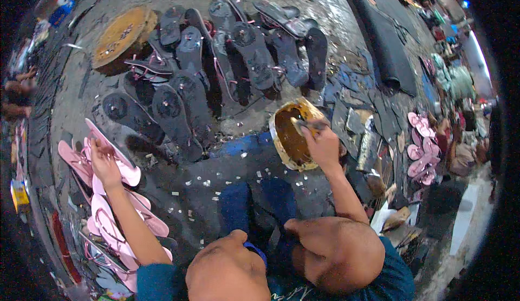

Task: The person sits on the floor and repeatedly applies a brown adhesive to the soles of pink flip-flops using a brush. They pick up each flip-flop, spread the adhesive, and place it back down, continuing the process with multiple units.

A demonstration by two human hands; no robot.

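My left hand (105,164) is closed on a pink flip-flop (124,168), its fingers at the sole's edge. That flip-flop tilts over a pile of other pink flip-flops (103,213) on my left. In my right hand (324,145) is a short stick-like tool (296,124) with a pale end, probably a brush; its far part is hidden. This hand is over a round tub (274,138) with a crusted yellowish rim and brown, sticky-looking stuff inside. Ahead of me, several dark soles with pinkish plugs (172,109) lie spread and overlapping on the floor.
A round wooden block (123,37) stands at the far left. To the far right lies a rolled black sheet (374,41). More pink flip-flops (422,157) and scraps of material (368,144) are on the right. My bent knees (336,252) fill the near middle.
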